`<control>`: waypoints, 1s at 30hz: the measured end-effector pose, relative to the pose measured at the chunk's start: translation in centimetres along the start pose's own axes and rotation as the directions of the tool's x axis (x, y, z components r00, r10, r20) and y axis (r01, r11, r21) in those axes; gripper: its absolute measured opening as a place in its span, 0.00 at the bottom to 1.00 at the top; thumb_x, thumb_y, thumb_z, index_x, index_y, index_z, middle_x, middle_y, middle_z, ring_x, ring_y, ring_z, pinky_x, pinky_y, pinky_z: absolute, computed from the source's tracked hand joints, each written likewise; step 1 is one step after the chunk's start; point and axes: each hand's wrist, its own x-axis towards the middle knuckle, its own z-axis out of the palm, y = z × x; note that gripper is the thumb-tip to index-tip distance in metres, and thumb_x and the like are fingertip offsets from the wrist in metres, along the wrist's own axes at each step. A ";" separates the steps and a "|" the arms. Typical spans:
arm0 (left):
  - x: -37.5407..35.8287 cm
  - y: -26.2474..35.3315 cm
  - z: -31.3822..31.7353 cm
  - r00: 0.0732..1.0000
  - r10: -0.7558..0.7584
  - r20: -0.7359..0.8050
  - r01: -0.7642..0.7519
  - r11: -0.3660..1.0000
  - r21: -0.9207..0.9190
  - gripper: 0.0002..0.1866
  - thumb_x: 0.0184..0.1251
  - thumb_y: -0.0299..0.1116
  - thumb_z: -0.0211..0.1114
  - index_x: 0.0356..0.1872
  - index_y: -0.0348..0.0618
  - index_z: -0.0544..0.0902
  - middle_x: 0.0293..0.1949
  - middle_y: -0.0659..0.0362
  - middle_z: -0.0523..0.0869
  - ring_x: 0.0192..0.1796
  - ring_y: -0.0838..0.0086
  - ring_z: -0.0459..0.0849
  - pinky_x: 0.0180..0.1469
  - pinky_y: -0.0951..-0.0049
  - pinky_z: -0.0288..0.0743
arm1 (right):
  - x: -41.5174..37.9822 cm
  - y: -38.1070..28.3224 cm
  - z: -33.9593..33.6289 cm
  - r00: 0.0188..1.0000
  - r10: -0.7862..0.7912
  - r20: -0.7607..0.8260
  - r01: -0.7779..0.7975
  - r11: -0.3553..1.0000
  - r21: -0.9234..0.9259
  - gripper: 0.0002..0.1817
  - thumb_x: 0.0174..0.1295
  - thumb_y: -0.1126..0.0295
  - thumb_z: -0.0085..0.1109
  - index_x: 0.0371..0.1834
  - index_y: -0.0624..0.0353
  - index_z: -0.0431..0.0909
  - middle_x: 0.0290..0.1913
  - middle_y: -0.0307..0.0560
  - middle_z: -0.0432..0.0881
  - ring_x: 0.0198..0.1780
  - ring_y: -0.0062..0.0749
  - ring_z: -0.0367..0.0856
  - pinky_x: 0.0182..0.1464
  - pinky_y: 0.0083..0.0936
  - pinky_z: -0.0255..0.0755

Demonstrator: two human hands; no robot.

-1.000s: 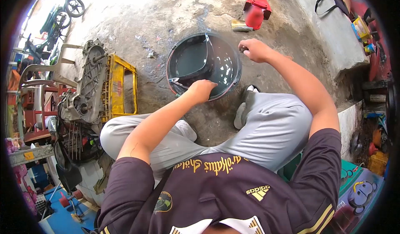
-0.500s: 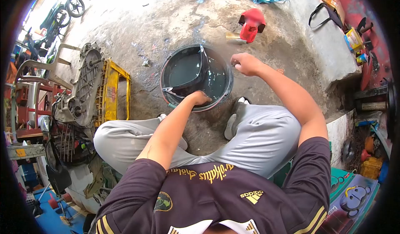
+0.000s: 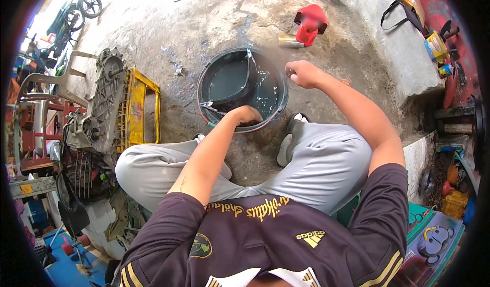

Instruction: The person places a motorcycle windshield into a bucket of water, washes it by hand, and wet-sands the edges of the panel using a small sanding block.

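Between my feet and the concrete floor ahead stands a round dark bucket (image 3: 203, 85) of murky water. A black curved part (image 3: 236, 101) with pale ends leans in it, partly under the water. My left hand (image 3: 247, 115) is at the bucket's near edge, fingers curled down inside by the black part; what the fingertips touch is hidden. Just right of the rim, my right hand (image 3: 302, 74) hovers with its fingers curled together, and anything between them is too small to make out.
A red part (image 3: 309, 24) and a metal can (image 3: 290, 41) lie beyond my right hand. On the left are a metal engine casing (image 3: 105, 100) and a yellow crate (image 3: 133, 113). A concrete ledge (image 3: 403, 57) runs along the right.
My left hand has shifted slightly up and right at the near rim. The view has moved a little; my right hand stays beside the bucket.
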 end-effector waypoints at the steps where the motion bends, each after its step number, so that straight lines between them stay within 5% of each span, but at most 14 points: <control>1: 0.2 -0.2 -0.1 1.000 -0.003 -0.013 0.003 0.999 -0.038 0.26 0.62 0.47 0.75 0.55 0.38 0.90 0.56 0.49 0.90 0.62 0.59 0.85 0.65 0.57 0.75 | 0.0 0.0 0.1 1.000 -0.004 -0.011 0.004 1.000 0.003 0.16 0.58 0.74 0.59 0.50 0.62 0.82 0.47 0.63 0.87 0.54 0.59 0.85 0.58 0.48 0.78; 5: 3.9 -3.0 0.3 0.997 0.004 -0.078 0.003 0.996 0.092 0.31 0.61 0.50 0.76 0.58 0.37 0.88 0.60 0.47 0.88 0.64 0.55 0.84 0.67 0.57 0.74 | -0.2 -0.3 0.0 0.999 0.027 0.026 -0.027 1.000 -0.010 0.15 0.59 0.75 0.58 0.50 0.62 0.82 0.49 0.61 0.88 0.55 0.57 0.85 0.60 0.45 0.78; 7: 4.1 -2.5 0.6 0.979 -0.005 -0.204 0.086 0.916 0.391 0.36 0.60 0.55 0.76 0.60 0.35 0.86 0.65 0.44 0.85 0.68 0.53 0.82 0.69 0.57 0.74 | 0.0 0.0 0.0 0.999 0.017 0.046 -0.016 1.000 -0.021 0.15 0.60 0.74 0.57 0.50 0.62 0.82 0.49 0.61 0.88 0.55 0.57 0.85 0.60 0.45 0.78; 11: 1.4 -0.2 0.5 0.981 -0.064 -0.182 0.137 0.896 0.422 0.38 0.60 0.59 0.74 0.62 0.37 0.85 0.69 0.44 0.81 0.71 0.51 0.79 0.72 0.57 0.72 | 0.0 0.4 0.2 1.000 0.011 0.015 -0.011 1.000 -0.011 0.15 0.58 0.73 0.59 0.49 0.61 0.82 0.47 0.62 0.87 0.54 0.58 0.85 0.58 0.48 0.78; 13: 2.9 -1.2 0.0 1.000 -0.012 0.014 0.004 0.889 0.458 0.39 0.61 0.62 0.73 0.64 0.40 0.85 0.71 0.46 0.80 0.72 0.52 0.78 0.72 0.58 0.72 | -0.2 0.2 0.0 1.000 -0.002 -0.013 0.002 1.000 0.019 0.15 0.58 0.73 0.59 0.49 0.61 0.82 0.48 0.62 0.88 0.54 0.58 0.85 0.58 0.48 0.78; 17: 4.0 -2.0 0.0 0.987 -0.138 -0.082 0.161 0.877 0.454 0.35 0.64 0.58 0.71 0.64 0.43 0.85 0.71 0.46 0.80 0.72 0.51 0.78 0.72 0.57 0.72 | 0.1 -0.4 -0.5 1.000 0.007 0.002 -0.007 1.000 -0.019 0.16 0.58 0.73 0.59 0.50 0.61 0.82 0.49 0.62 0.88 0.55 0.58 0.85 0.59 0.47 0.78; 19: 6.0 -2.9 -0.3 0.993 0.025 0.116 -0.114 0.459 0.881 0.24 0.68 0.45 0.64 0.59 0.42 0.88 0.64 0.46 0.85 0.67 0.50 0.82 0.67 0.56 0.76 | 0.2 -1.1 -0.8 1.000 0.012 0.003 -0.012 1.000 -0.010 0.16 0.59 0.73 0.60 0.51 0.61 0.82 0.49 0.62 0.88 0.56 0.58 0.85 0.60 0.47 0.78; 21: 5.3 -1.7 -0.3 0.947 0.012 0.322 -0.322 0.003 0.947 0.19 0.68 0.34 0.58 0.53 0.42 0.91 0.57 0.48 0.89 0.61 0.53 0.87 0.62 0.57 0.81 | 0.3 -1.7 -0.9 1.000 0.001 0.004 -0.001 1.000 0.007 0.16 0.59 0.73 0.60 0.51 0.61 0.82 0.49 0.62 0.88 0.56 0.58 0.85 0.60 0.46 0.78; 24: 11.6 -7.8 -0.1 0.976 0.149 0.157 -0.191 0.244 0.951 0.19 0.66 0.33 0.59 0.53 0.44 0.92 0.57 0.49 0.90 0.60 0.56 0.89 0.61 0.57 0.82 | 0.3 -2.1 -0.9 1.000 -0.002 0.008 0.002 1.000 0.031 0.16 0.59 0.73 0.60 0.51 0.61 0.82 0.50 0.61 0.88 0.56 0.58 0.85 0.61 0.47 0.78; 25: 5.2 -2.1 0.1 0.956 0.039 0.290 -0.290 0.006 0.957 0.19 0.65 0.33 0.59 0.53 0.43 0.91 0.56 0.48 0.90 0.58 0.54 0.89 0.60 0.56 0.82 | 0.3 -2.0 -0.9 1.000 0.000 0.009 0.000 1.000 0.030 0.16 0.59 0.73 0.60 0.51 0.61 0.82 0.50 0.61 0.88 0.56 0.58 0.85 0.61 0.47 0.78; 26: 3.7 -1.2 0.3 0.956 0.037 0.292 -0.292 0.006 0.956 0.19 0.65 0.33 0.59 0.53 0.43 0.91 0.56 0.48 0.90 0.58 0.54 0.89 0.60 0.56 0.82 | 0.3 -1.9 -0.8 1.000 0.002 0.009 -0.002 1.000 0.028 0.16 0.59 0.73 0.60 0.51 0.60 0.82 0.50 0.61 0.88 0.56 0.58 0.85 0.61 0.47 0.78; 27: 3.5 -1.2 0.4 0.989 0.042 0.142 -0.148 0.230 0.962 0.19 0.65 0.33 0.59 0.53 0.43 0.91 0.56 0.48 0.90 0.58 0.53 0.89 0.60 0.57 0.82 | 0.2 -1.7 -0.8 1.000 0.005 0.009 -0.005 1.000 0.029 0.16 0.59 0.73 0.60 0.51 0.60 0.82 0.50 0.61 0.88 0.56 0.58 0.85 0.61 0.47 0.78; 29: 4.5 -1.9 0.1 1.000 0.013 -0.008 0.001 0.443 0.897 0.19 0.65 0.33 0.60 0.53 0.43 0.91 0.56 0.47 0.90 0.57 0.52 0.89 0.59 0.57 0.82 | 0.3 -1.5 -0.7 1.000 0.002 -0.010 -0.002 1.000 0.020 0.16 0.59 0.73 0.59 0.52 0.60 0.82 0.50 0.61 0.88 0.56 0.59 0.85 0.60 0.47 0.77; 30: 7.9 -4.3 -0.4 0.991 0.052 0.120 -0.131 0.300 0.945 0.19 0.65 0.33 0.60 0.52 0.42 0.91 0.56 0.46 0.90 0.58 0.52 0.89 0.59 0.57 0.82 | 0.3 -1.6 -0.7 1.000 0.003 -0.008 -0.003 1.000 0.022 0.16 0.59 0.73 0.59 0.52 0.60 0.82 0.50 0.61 0.88 0.56 0.59 0.85 0.60 0.47 0.77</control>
